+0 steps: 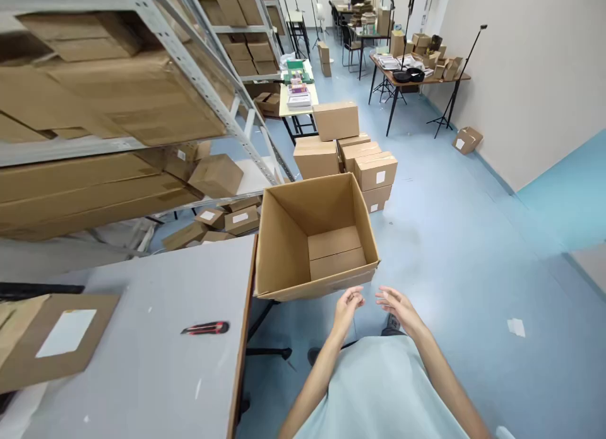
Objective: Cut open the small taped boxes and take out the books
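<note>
In front of me stands a large open cardboard box (288, 243), its top uncovered and two bottom flaps lying flat inside. Just off its near right corner is my left hand (349, 305), fingers loosely curled, apart from the box, with nothing visible in it. My right hand (396, 305) hovers to the right of it, fingers stretched and apart, holding nothing. On the grey table (161, 376) to the left lies a red and black utility knife (205, 328), out of reach of both hands.
A carton with a white label (57, 338) sits at the table's left edge. Several closed cartons (336, 120) are stacked beyond the open box. Metal shelving (208, 73) full of boxes rises at the left. Farther back stand cluttered tables (454, 79) and a tripod (447, 114).
</note>
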{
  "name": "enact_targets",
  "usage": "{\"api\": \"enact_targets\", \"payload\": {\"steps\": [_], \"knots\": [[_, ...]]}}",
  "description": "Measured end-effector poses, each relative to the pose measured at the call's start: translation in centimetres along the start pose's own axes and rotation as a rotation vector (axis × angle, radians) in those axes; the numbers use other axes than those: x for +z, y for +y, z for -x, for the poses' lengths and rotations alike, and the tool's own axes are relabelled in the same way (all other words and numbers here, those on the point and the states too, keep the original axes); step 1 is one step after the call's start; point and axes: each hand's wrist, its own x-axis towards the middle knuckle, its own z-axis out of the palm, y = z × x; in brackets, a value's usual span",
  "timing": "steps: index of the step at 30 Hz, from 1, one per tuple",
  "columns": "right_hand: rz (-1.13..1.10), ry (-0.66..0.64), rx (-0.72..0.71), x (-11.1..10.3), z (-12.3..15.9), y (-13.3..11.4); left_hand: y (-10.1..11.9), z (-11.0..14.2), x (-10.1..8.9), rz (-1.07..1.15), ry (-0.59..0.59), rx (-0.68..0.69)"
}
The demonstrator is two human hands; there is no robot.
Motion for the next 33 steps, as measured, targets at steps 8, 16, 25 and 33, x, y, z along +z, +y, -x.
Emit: {"api": "enact_targets", "payload": {"steps": [8, 16, 25, 33], "knots": [[-0.079, 0.047, -0.086, -13.6, -3.4, -11.2, 1.2, -7.4, 19.2, -0.066, -0.157, -0.027], [-0.078, -0.022, -0.09, -20.4, -14.0, -19.1, 4.6, -19.4, 28.5, -0.076, -0.118, 0.03], [0.079, 0.041, -0.096, -27.9, -28.7, -37.4, 14.9, -39.4, 40.3, 0.036, -0.044, 0.147], [0.076, 0.095, -0.178, -31.5, -43.5, -52.1, 25.1, -55.8, 47.6, 0.017, -0.018, 0.255]]}}
